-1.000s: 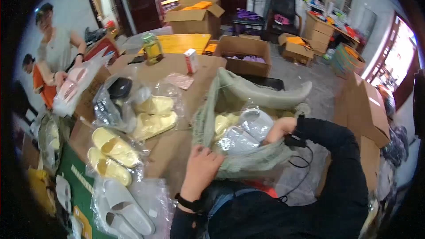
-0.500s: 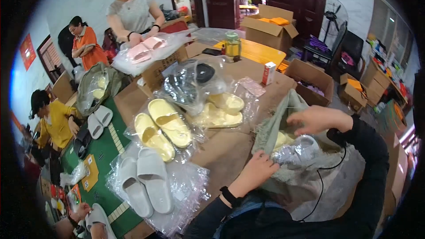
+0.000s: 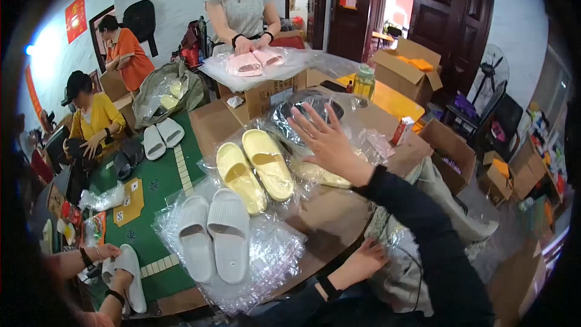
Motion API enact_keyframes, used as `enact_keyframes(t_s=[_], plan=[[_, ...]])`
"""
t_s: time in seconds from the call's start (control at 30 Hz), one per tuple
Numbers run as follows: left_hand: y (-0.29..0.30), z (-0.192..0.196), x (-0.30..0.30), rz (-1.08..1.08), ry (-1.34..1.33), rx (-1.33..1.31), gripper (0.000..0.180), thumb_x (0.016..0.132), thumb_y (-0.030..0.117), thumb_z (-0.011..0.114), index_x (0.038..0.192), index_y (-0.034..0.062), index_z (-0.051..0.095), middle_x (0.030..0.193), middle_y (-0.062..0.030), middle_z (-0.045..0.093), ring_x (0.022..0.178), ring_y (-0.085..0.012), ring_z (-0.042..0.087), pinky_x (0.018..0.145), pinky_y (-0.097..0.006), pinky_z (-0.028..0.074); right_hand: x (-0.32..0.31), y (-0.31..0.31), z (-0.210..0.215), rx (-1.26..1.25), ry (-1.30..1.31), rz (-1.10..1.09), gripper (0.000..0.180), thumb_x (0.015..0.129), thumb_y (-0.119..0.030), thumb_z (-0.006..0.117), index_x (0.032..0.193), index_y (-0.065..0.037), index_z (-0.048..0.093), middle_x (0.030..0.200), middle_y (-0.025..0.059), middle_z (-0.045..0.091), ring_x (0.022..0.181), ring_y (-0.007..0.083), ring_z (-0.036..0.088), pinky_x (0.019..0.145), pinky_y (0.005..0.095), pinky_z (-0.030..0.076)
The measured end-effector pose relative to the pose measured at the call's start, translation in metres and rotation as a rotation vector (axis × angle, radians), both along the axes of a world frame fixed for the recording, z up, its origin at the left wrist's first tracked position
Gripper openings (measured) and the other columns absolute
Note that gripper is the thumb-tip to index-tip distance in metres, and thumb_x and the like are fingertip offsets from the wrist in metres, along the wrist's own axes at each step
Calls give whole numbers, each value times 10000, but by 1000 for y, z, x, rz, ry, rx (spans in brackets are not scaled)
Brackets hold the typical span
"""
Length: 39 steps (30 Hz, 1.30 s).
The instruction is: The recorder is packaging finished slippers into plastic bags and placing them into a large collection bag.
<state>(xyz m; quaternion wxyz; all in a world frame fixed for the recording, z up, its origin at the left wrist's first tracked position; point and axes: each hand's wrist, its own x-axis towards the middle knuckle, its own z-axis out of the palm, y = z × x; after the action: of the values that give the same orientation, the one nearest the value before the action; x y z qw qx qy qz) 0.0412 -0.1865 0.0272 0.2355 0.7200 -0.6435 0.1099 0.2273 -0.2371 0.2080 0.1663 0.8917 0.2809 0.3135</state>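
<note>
My right hand [image 3: 327, 145] is open, fingers spread, raised over the middle of the table. Beneath it lie a bagged pair of yellow slippers [image 3: 324, 174], partly hidden, and a bagged dark pair [image 3: 287, 118]. My left hand [image 3: 362, 261] is closed on the rim of a greyish woven sack [image 3: 387, 281] by the table edge; my right sleeve hides part of the sack. Left of my hands, another pair of yellow slippers [image 3: 269, 169] rests on clear plastic. Nearer is a grey pair [image 3: 230, 236] on a stack of clear plastic bags [image 3: 278, 260].
Across the table a person handles pink slippers [image 3: 247, 63] on plastic over a cardboard box [image 3: 275, 94]. Other people work along the green mat [image 3: 163, 191] at left; hands there hold a white slipper [image 3: 128, 272]. A jar [image 3: 364, 82] and open cartons [image 3: 448, 151] stand at right.
My right hand has left the sack and moved left over the bagged slippers, its fingers spreading. My left hand stays at the sack rim. The view has turned left.
</note>
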Motion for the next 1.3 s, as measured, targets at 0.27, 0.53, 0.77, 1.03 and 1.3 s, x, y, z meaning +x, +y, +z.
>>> enact_keyframes(t_s=[0.27,0.53,0.77,1.03,1.3], plan=[[11,1,8,-65,49,120,312,763,126,573,1071,81,593,1016,-67,580,1120,-228,523,1040,-435,350,74,-32,-105,190,8,-360,722,793,-220,632,1446,-186,325,1163,182,548,1072,347,536,898,513,445],[9,-13,11,-65,118,75,352,748,143,593,1095,79,587,1053,-69,578,1136,-236,511,1039,-436,350,99,-54,-57,332,37,-229,438,786,-68,566,1218,-142,541,919,96,585,850,286,599,671,378,520],[5,-21,14,-48,71,103,338,751,143,612,1083,78,605,1075,-64,576,1124,-227,507,1011,-416,356,92,-57,-77,290,210,-381,608,719,-123,668,1294,-168,476,1271,195,492,1095,406,522,815,457,505],[8,-1,10,-19,37,304,392,731,175,646,1114,108,603,1015,-38,595,1098,-199,515,989,-419,352,46,-44,-86,-76,422,-203,1116,538,-518,831,1464,-396,221,1552,185,45,1350,500,230,949,665,349],[3,-22,10,-30,26,105,341,762,181,591,1086,75,609,974,-60,597,1079,-224,526,973,-430,375,73,-35,-127,66,169,-133,580,813,-87,560,1306,-377,463,1436,230,311,713,248,637,515,327,518]])
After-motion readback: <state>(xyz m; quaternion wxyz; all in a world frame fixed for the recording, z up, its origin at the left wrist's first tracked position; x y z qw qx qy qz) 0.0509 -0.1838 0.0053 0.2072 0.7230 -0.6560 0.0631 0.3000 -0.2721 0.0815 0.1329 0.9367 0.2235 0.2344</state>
